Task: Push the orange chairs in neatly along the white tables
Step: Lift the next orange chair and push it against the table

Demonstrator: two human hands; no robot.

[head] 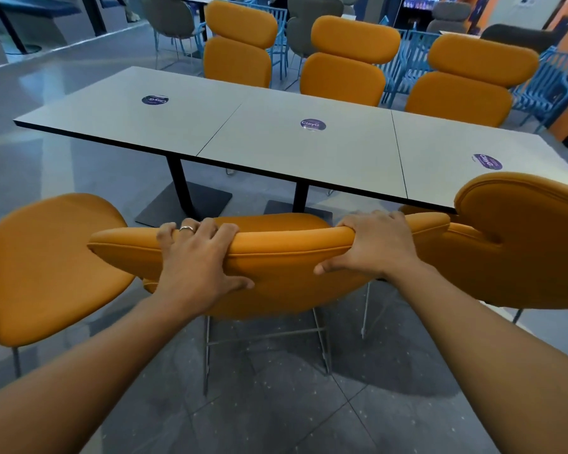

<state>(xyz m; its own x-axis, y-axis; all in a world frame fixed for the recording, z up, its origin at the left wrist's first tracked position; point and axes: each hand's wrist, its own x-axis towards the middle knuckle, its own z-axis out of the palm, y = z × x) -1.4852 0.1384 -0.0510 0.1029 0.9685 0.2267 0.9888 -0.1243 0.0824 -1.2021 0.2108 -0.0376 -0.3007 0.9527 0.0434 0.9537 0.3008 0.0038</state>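
A row of white tables [276, 142] runs across the middle of the view. Right in front of me stands an orange chair [276, 250], its backrest top just short of the near table edge. My left hand [197, 257] grips the top of that backrest on the left, fingers over the front and thumb behind. My right hand [371, 247] grips the same backrest on the right. Another orange chair [46, 270] stands to the left, further back from the table. A third orange chair [522, 237] at the right reaches the table edge. Three more orange chairs [345, 60] line the far side.
Black table pedestals [184, 204] stand on the grey tiled floor under the tables. Grey chairs [171, 18] and blue metal chairs [404, 60] fill the area behind the far row. Round purple stickers [313, 124] lie on each tabletop.
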